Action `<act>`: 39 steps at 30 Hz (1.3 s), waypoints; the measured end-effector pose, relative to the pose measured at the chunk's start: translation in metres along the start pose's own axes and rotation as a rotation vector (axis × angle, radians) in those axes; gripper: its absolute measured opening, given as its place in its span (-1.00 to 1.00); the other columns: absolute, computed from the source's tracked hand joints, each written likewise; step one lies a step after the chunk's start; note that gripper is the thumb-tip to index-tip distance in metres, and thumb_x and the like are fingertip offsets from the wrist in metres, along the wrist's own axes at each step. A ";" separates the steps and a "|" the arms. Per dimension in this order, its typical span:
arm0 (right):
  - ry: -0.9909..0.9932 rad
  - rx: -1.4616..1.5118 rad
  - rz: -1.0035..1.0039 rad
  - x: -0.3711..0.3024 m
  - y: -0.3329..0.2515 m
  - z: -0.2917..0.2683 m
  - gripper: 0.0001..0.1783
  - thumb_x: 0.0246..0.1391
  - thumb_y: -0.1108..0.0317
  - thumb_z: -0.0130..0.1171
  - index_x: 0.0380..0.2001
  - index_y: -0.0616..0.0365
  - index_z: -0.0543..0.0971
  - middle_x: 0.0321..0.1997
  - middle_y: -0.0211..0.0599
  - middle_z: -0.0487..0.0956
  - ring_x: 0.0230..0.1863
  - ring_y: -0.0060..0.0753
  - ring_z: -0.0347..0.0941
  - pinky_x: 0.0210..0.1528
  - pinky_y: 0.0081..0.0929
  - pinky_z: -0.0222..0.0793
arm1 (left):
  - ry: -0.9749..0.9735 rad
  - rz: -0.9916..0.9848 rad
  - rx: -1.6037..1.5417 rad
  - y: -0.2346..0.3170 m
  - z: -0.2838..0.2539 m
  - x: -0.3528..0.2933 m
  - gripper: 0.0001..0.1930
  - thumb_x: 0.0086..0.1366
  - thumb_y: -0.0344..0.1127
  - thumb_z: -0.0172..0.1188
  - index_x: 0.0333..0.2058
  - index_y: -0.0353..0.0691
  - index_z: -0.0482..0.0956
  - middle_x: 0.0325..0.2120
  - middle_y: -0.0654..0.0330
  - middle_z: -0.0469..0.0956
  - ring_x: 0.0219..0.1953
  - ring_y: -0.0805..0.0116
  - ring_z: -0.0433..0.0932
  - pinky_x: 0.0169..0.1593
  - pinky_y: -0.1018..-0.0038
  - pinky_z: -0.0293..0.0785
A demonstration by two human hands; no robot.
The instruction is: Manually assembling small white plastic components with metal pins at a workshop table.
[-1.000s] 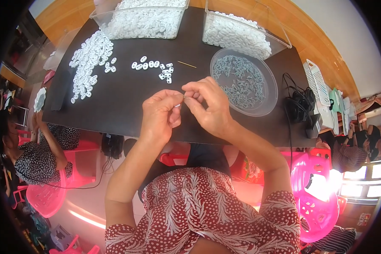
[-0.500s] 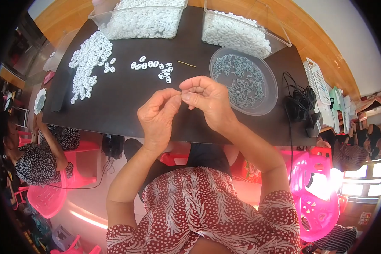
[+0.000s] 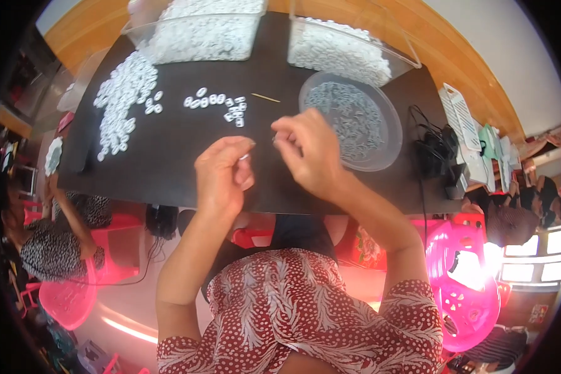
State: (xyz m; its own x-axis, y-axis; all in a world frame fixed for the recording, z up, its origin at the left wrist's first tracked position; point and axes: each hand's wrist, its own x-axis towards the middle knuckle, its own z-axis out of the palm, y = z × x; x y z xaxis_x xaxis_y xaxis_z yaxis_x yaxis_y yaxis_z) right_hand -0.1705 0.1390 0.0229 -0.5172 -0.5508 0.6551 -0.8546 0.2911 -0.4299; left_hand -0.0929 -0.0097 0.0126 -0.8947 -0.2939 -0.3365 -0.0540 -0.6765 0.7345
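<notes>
L hand: thumb & fingers pinched on sm. white piece, over dark table. R hand: just apart fr. L, thumb & index narrow; cannot tell if anything held. Clear bowl w/ grey screw-like bits beside R hand. Loose white pcs beyond L hand; larger white pile farther L. Thin gold-coloured stick btwn loose pcs & bowl.

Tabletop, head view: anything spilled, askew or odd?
Nothing looks clearly damaged. Mildly odd: a thin yellowish stick lies alone, slanted, unlike anything around it, on the dark tabletop left of the clear round tub; a black cable sits tangled right of the tub.
</notes>
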 end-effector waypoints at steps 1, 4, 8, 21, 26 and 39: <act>-0.017 -0.111 -0.001 0.005 0.009 -0.012 -0.75 -0.14 0.56 0.21 -0.30 0.17 0.50 -0.46 -0.28 0.47 -0.41 -0.32 0.39 -0.40 -0.42 0.34 | 0.016 0.006 0.017 0.003 -0.001 -0.002 -0.93 0.16 -0.45 0.14 -0.44 -0.33 0.49 -0.73 0.34 0.29 -0.79 0.62 0.11 -0.71 0.64 -0.03; 0.104 -0.026 0.205 0.003 0.056 -0.031 -0.87 -0.19 0.57 0.15 -0.47 0.18 0.51 -0.53 -0.24 0.50 -0.41 -0.07 0.39 -0.28 -0.24 0.30 | 0.008 -0.022 0.063 0.004 -0.007 -0.005 -0.92 0.16 -0.43 0.14 -0.44 -0.33 0.49 -0.73 0.34 0.30 -0.79 0.64 0.11 -0.71 0.66 -0.03; -0.046 -0.206 0.222 -0.010 0.098 -0.040 -0.92 -0.18 0.55 0.16 -0.51 0.18 0.51 -0.53 -0.18 0.52 -0.38 -0.08 0.39 -0.29 -0.21 0.33 | -0.035 -0.048 0.078 -0.004 -0.005 -0.003 -0.92 0.16 -0.43 0.15 -0.45 -0.32 0.48 -0.74 0.35 0.30 -0.78 0.64 0.11 -0.71 0.65 -0.03; -0.020 -0.187 0.022 -0.002 0.042 -0.034 -0.95 -0.17 0.45 0.21 -0.54 0.14 0.55 -0.50 -0.24 0.50 -0.38 -0.14 0.36 -0.34 -0.26 0.30 | -0.014 -0.053 0.062 -0.008 0.000 -0.012 -0.91 0.17 -0.44 0.14 -0.45 -0.34 0.48 -0.76 0.34 0.29 -0.79 0.62 0.11 -0.71 0.65 -0.03; -0.133 0.122 -0.010 -0.003 -0.009 -0.012 -0.85 -0.21 0.44 0.29 -0.47 0.18 0.57 -0.47 -0.34 0.53 -0.42 -0.27 0.38 -0.37 -0.40 0.30 | -0.041 -0.107 0.004 -0.009 0.006 -0.014 -0.91 0.18 -0.44 0.14 -0.42 -0.34 0.46 -0.74 0.30 0.32 -0.79 0.60 0.14 -0.71 0.63 0.00; 0.079 0.574 0.508 -0.021 -0.025 0.010 -0.92 -0.12 0.52 0.23 -0.47 0.21 0.56 -0.55 -0.37 0.45 -0.53 -0.54 0.34 -0.49 -0.57 0.27 | -0.079 0.069 0.059 -0.005 -0.009 -0.030 -0.84 0.28 -0.36 0.11 -0.33 -0.39 0.50 -0.55 0.12 0.53 -0.65 0.48 0.44 -0.64 0.59 0.32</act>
State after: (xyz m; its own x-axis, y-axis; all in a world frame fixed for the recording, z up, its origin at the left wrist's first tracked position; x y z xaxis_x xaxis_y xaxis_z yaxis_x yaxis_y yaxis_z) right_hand -0.1383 0.1351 0.0134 -0.8600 -0.3942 0.3240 -0.3645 0.0302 -0.9307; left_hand -0.0614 -0.0032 0.0138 -0.9292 -0.2825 -0.2382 -0.0151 -0.6149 0.7884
